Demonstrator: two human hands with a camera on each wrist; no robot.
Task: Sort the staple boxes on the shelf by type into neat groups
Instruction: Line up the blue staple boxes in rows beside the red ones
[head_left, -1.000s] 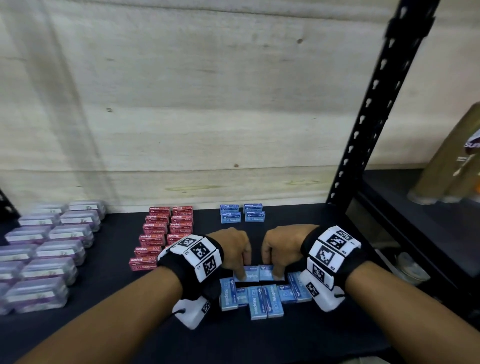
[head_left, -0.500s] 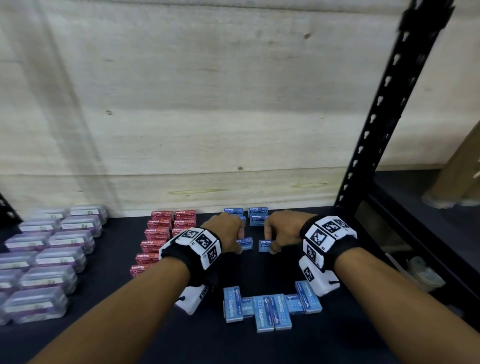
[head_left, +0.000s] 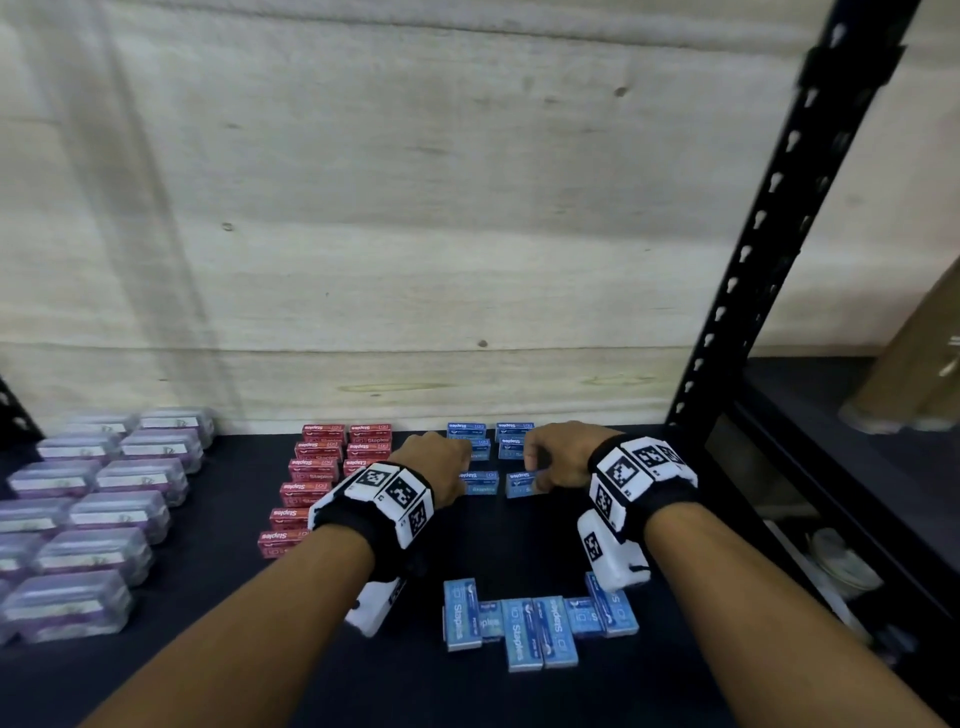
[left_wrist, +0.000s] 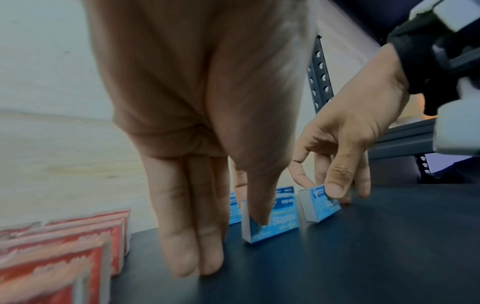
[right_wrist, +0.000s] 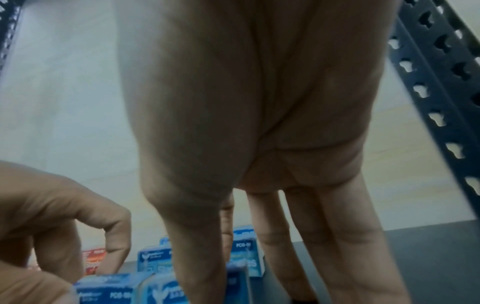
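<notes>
Two columns of blue staple boxes (head_left: 467, 432) stand at the back of the black shelf (head_left: 519, 540). My left hand (head_left: 447, 467) pinches one blue box (head_left: 480, 483) at the front of the left column; its thumb (left_wrist: 259, 205) lies on that box (left_wrist: 283, 224). My right hand (head_left: 545, 465) pinches a second blue box (head_left: 519, 484) at the front of the right column, thumb on top of the box (left_wrist: 323, 205). Both boxes sit on the shelf. Several loose blue boxes (head_left: 535, 621) lie jumbled near the front edge. Red staple boxes (head_left: 317, 467) stand in two columns to the left.
Clear plastic cases with purple contents (head_left: 93, 499) fill the left of the shelf in rows. A black perforated upright (head_left: 779, 208) bounds the right side, with another bay and a brown cardboard item (head_left: 924, 374) beyond. A pale wooden wall (head_left: 415, 208) closes the back.
Both hands left the front pile, each carrying one blue box to the back, and have set them down in front of the two blue columns.
</notes>
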